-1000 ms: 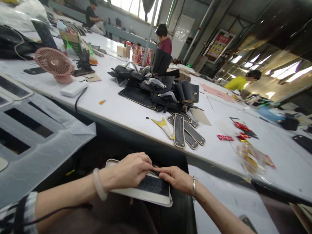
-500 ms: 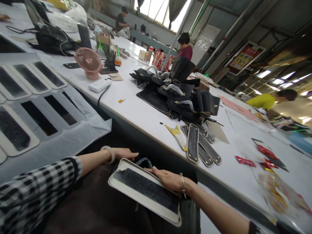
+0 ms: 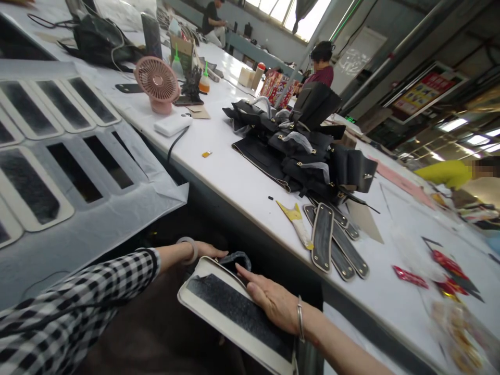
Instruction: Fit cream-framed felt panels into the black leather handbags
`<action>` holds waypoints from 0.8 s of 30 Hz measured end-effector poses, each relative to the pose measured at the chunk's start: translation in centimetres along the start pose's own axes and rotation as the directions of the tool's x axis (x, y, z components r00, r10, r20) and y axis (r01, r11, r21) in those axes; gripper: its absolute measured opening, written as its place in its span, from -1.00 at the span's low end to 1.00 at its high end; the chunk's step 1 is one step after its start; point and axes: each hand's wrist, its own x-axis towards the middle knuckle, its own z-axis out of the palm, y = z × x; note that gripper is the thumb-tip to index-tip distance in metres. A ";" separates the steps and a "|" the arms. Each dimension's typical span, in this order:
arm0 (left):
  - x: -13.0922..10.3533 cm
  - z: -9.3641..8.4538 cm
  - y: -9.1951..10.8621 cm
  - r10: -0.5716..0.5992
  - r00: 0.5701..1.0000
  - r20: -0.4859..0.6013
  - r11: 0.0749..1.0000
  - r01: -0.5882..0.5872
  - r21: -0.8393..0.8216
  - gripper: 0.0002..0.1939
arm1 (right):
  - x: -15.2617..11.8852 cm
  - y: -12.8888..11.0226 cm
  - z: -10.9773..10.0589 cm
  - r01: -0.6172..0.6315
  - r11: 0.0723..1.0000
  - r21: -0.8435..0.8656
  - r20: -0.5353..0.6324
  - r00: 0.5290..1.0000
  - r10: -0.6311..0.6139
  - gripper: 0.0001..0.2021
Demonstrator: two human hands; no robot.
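Observation:
On my lap lies a handbag (image 3: 234,307), its off-white panel facing up with a dark strip along the middle. Its small handle (image 3: 242,257), wrapped in clear film, sticks up at the far edge between my hands. My right hand (image 3: 271,302) grips that far edge, thumb side over the panel and fingertips towards the handle. My left hand (image 3: 209,251) is at the bag's upper left corner, closed around the edge; one finger reaches towards the handle and the rest are hidden behind the panel.
Several black bags (image 3: 304,146) are piled on the white table (image 3: 234,192). Nearer lie black straps (image 3: 323,237) and a yellow-and-white scrap (image 3: 295,224). A pink fan (image 3: 157,83) stands left. Similar panels (image 3: 35,187) cover the left surface. Co-workers sit farther back.
The view has shifted, so the table things sit farther right. My right hand has slid a little over the panel, index finger now stretched towards the handle. The left hand stays at the corner.

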 end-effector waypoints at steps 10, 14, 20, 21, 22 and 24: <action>-2.8 -5.5 6.7 0.140 0.962 0.236 0.987 -0.119 -0.105 -0.38 | 0.3 0.4 -0.8 -0.057 0.910 0.410 0.002 0.998 0.062 -0.28; -6.5 -5.3 10.4 0.294 0.902 0.317 0.947 -0.320 0.032 -0.57 | 0.4 1.0 -1.3 0.009 0.948 0.317 0.025 1.000 -0.018 -0.36; -8.5 -2.8 12.8 0.436 0.865 0.248 0.796 -0.500 0.341 -0.76 | -1.4 1.5 -2.3 0.053 0.978 0.201 0.140 0.987 -0.082 -0.30; -8.5 -2.6 13.0 0.426 0.867 0.258 0.786 -0.496 0.369 -0.78 | -1.9 1.5 -2.2 0.049 0.981 0.187 0.138 0.988 -0.076 -0.31; -8.6 -2.4 13.0 0.418 0.870 0.262 0.772 -0.492 0.402 -0.79 | -2.3 1.6 -2.1 0.041 0.984 0.171 0.134 0.989 -0.064 -0.32; -8.7 -2.1 13.1 0.420 0.869 0.260 0.731 -0.494 0.471 -0.82 | -2.8 1.5 -2.0 0.020 0.990 0.137 0.121 0.992 -0.037 -0.37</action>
